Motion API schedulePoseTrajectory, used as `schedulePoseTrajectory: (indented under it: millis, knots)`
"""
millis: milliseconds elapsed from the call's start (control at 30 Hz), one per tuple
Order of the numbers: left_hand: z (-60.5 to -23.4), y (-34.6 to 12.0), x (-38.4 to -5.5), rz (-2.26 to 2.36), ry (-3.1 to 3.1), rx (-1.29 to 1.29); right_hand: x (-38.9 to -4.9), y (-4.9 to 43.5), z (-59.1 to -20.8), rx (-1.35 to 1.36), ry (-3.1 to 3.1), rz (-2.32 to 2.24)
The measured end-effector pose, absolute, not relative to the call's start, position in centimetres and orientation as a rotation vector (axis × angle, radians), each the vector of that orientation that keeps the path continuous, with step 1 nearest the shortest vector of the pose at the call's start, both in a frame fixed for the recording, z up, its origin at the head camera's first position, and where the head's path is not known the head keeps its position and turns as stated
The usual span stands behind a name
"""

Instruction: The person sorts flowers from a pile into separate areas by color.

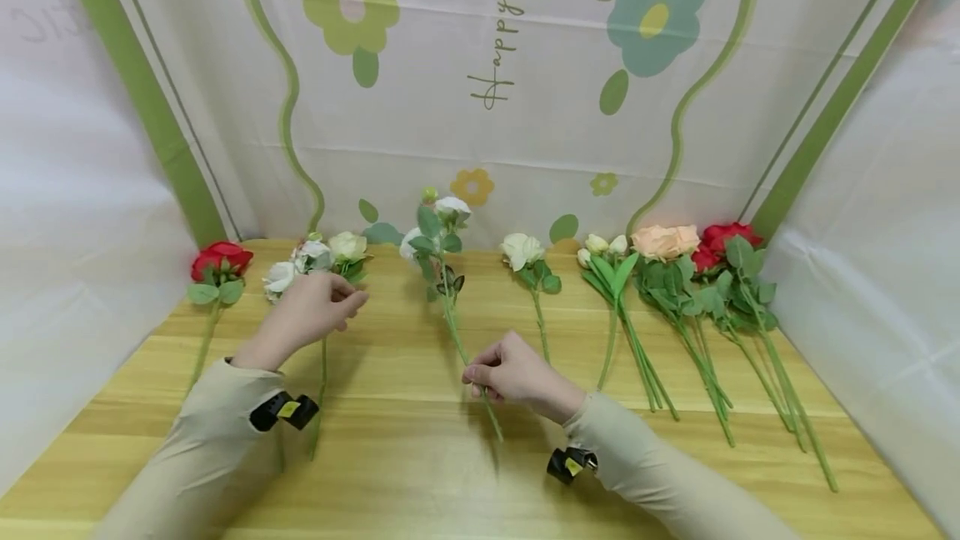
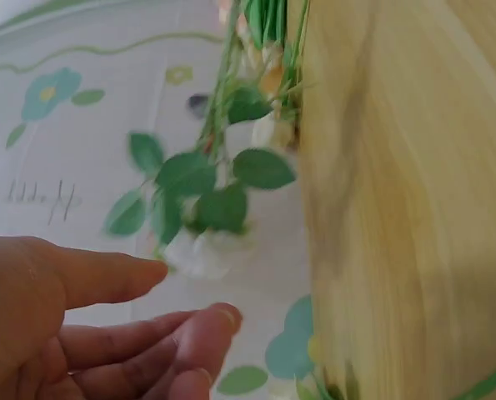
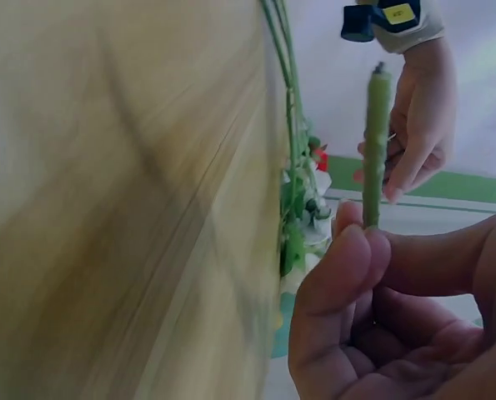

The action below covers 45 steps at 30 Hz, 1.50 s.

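My right hand (image 1: 517, 373) pinches the lower stem of an artificial white rose spray (image 1: 453, 208) between thumb and fingers. The spray leans up and to the left above the middle of the table, with green leaves under its blooms. In the right wrist view the cut end of its stem (image 3: 378, 142) sticks out past the fingertips. My left hand (image 1: 307, 311) hovers over white flowers (image 1: 281, 277) on the left, thumb and fingers apart, holding nothing. The left wrist view shows the spray's white bloom (image 2: 206, 254) beyond those fingers, slightly blurred.
A red rose (image 1: 221, 259) lies at the far left, beside a cream rose (image 1: 348, 247). Right of centre lie another cream rose (image 1: 522, 251), white tulips (image 1: 597, 245), peach flowers (image 1: 665, 241) and red roses (image 1: 727, 242). A printed cloth (image 1: 420, 123) hangs behind the wooden table (image 1: 405, 473).
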State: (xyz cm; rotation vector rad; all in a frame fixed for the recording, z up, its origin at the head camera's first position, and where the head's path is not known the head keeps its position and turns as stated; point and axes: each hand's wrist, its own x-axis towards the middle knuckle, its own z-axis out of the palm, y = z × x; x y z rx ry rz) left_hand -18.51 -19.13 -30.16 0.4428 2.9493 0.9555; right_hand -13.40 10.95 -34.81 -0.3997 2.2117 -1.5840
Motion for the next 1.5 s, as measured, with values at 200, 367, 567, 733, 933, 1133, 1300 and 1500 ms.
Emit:
schedulePoseTrajectory:
  millis: [200,367,567,733,933,1133,1300,1500]
  knots:
    - [-29.8,-21.4,-19.1,0.845,2.929,0.353,-14.6,10.8,-35.2,-0.331,2.231,-1.504]
    - [-29.6,-22.4,-19.2,0.752,2.947,0.317,-15.5,10.3,-35.4,-0.354,2.325,-1.361]
    - [-29.7,-23.7,-19.4,0.649,2.933,0.251,-16.4,9.8,-35.7,-0.416,2.477,-1.17]
    - [-30.0,-24.3,-19.9,0.596,2.908,0.207,-16.4,10.4,-35.7,-0.443,2.521,-1.133]
    - [-30.8,-24.2,-20.4,0.545,2.83,0.198,-15.6,12.2,-35.4,-0.439,2.529,-1.218]
    - [-31.8,-23.7,-20.2,0.615,2.759,0.129,-14.3,14.2,-35.4,-0.446,2.514,-1.319]
    - [-32.6,-23.2,-20.3,0.62,2.722,0.132,-13.4,15.6,-35.5,-0.392,2.518,-1.389]
    - [-33.3,-22.3,-20.1,0.525,2.75,0.189,-13.4,16.3,-35.3,-0.37,2.573,-1.391]
